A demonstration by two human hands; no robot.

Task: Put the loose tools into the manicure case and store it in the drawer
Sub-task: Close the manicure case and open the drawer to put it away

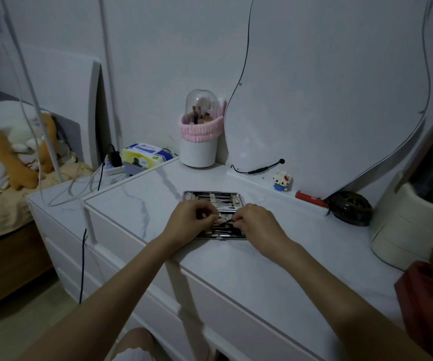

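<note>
The manicure case (214,198) lies open on the white dresser top (236,256), in front of the brush holder (199,142). Both hands hover over its near half: the left hand (188,220) and right hand (255,221) have fingers curled, pinching a small dark tool (223,220) between them.

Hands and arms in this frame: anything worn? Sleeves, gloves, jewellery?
Both forearms are bare to the bottom edge of the frame: no sleeves, gloves, watch or wristband in view. The right hand wears a thin gold-coloured ring on one finger. The left hand shows no ring or other jewellery. No markings visible on either arm, though the light is dim.
</note>
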